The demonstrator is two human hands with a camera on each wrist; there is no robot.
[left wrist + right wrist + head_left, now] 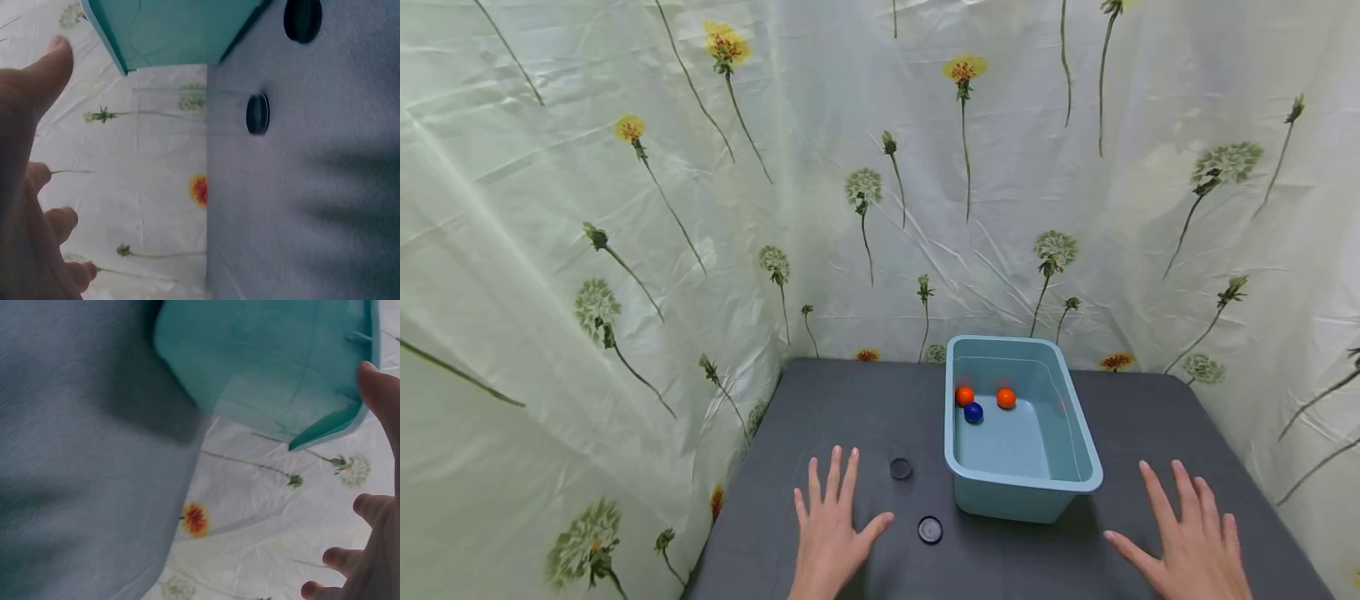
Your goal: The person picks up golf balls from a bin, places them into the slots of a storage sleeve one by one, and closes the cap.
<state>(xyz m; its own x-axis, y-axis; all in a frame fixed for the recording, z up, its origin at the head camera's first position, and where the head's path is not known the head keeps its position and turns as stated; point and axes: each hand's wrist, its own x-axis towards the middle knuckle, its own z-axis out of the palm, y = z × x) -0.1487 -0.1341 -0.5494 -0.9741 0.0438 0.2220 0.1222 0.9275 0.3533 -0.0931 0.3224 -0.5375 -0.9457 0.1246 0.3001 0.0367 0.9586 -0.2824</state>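
My left hand hovers over the left part of the table with its fingers spread, holding nothing. Just right of it stands a clear tube with a black base; its transparent wall is hard to make out in the head view. A round black cap lies nearer to me, apart from the tube. On the far side of these is a light blue plastic bin holding two orange balls and a dark blue ball. To the bin's right, my right hand is raised with fingers spread, touching nothing visible.
A dark grey tabletop lies under everything. Behind it and along both sides hangs a pale curtain printed with dandelions. The bin stands near the table's back edge, its walls rising well above the balls.
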